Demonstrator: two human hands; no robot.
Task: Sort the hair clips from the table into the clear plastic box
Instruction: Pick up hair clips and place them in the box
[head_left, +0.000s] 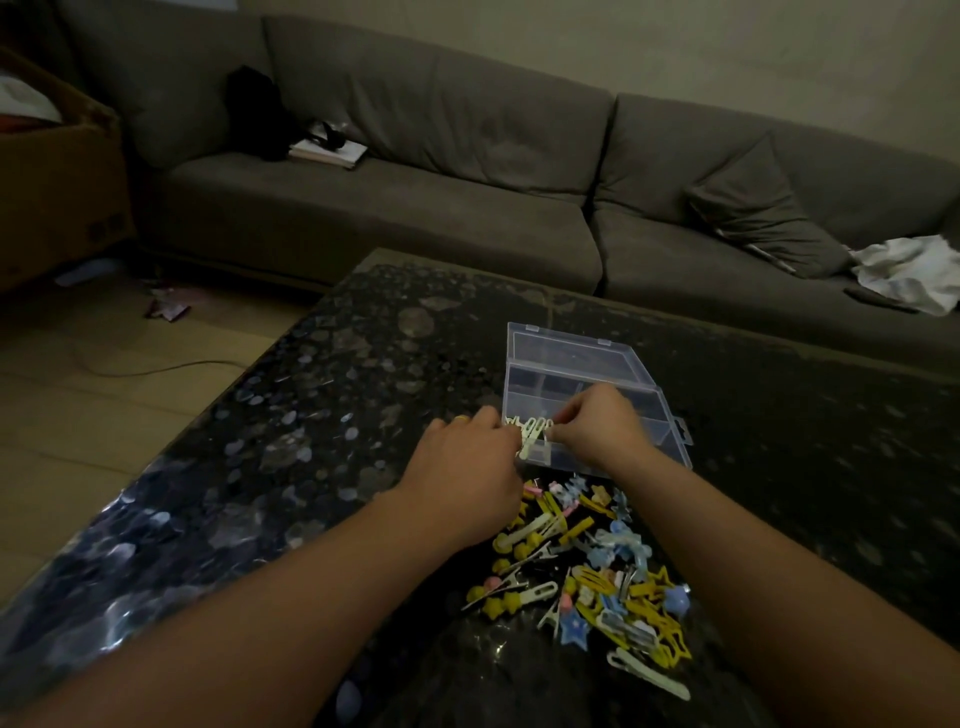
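Observation:
A clear plastic box (649, 410) lies open on the dark table (337, 395), its lid (571, 351) flat behind it. Both hands meet over the box's front left compartment. My left hand (467, 467) and my right hand (597, 421) together pinch a small bunch of white hair clips (532, 436) at the box's front edge. A pile of yellow, blue, pink and white hair clips (597, 571) lies on the table between my forearms, nearer to me than the box.
A grey sofa (467, 182) runs behind the table, with a book (327, 151), a dark bag (254, 117), a cushion (763, 213) and white cloth (914, 270) on it. A cardboard box (57, 171) stands at the left. A cable (145, 369) lies on the wooden floor.

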